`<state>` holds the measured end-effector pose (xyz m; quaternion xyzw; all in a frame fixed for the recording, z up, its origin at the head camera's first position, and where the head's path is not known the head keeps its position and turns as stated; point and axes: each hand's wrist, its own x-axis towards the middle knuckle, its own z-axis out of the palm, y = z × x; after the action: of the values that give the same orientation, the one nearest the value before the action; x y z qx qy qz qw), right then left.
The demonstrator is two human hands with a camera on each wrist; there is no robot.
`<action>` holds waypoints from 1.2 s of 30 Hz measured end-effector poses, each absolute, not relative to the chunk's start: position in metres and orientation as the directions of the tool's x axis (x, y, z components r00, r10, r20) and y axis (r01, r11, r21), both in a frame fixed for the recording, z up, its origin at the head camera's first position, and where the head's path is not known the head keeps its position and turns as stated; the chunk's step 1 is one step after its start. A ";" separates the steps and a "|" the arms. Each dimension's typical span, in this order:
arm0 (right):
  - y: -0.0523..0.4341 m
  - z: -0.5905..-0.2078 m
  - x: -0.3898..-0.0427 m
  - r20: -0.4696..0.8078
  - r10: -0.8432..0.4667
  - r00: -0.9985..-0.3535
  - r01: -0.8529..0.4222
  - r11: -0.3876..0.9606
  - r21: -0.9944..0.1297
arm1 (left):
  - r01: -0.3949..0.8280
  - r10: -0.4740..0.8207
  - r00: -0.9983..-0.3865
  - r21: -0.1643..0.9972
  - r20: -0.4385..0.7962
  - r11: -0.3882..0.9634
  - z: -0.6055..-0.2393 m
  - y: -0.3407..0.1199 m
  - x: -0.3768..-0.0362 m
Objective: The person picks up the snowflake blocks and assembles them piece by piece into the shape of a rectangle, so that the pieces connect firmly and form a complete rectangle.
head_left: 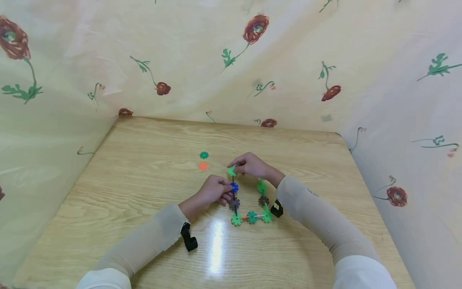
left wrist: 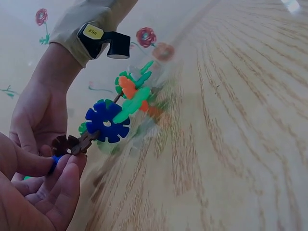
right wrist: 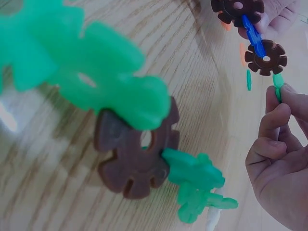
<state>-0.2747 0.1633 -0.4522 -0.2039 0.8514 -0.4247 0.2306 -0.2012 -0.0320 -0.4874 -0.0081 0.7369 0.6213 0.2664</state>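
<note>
Joining snowflake-disc chain point(head_left: 249, 202) into loop on bench point(head_left: 144, 192). Left hand point(head_left: 213, 192) pinching blue disc point(head_left: 234, 187); right hand point(head_left: 250, 164) pinching green disc point(head_left: 232, 171) at far end. Likely next: line up slots, press together. Spare green point(head_left: 204, 155), orange disc point(head_left: 203, 165) lying apart.

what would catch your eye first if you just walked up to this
A chain of bright plastic flower discs lying in a loop near the middle of the wooden table, with both hands on its far end: the left hand pinches a blue disc, the right hand a green one. Two loose discs lie beyond.
</note>
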 end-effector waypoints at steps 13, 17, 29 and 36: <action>0.165 -0.446 -0.271 -0.221 -0.535 -0.816 -0.140 0.553 -0.821 | -0.322 0.295 -0.878 0.921 -0.377 0.218 -0.482 -0.025 -0.202; 0.164 -0.443 -0.269 -0.224 -0.524 -0.822 -0.129 0.554 -0.822 | -0.322 0.262 -0.891 0.922 -0.372 0.214 -0.483 -0.023 -0.203; 0.163 -0.442 -0.269 -0.237 -0.532 -0.813 -0.157 0.591 -0.791 | -0.303 0.266 -0.898 0.931 -0.350 0.201 -0.482 -0.022 -0.204; 0.163 -0.438 -0.280 -0.266 -0.590 -0.763 -0.294 0.682 -0.669 | -0.315 0.281 -0.887 0.925 -0.367 0.214 -0.479 -0.022 -0.203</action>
<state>-0.2798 0.1626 -0.4380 -0.2495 0.8858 -0.3108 0.2376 -0.2032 -0.0220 -0.4790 -0.0113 0.7420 0.6268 0.2377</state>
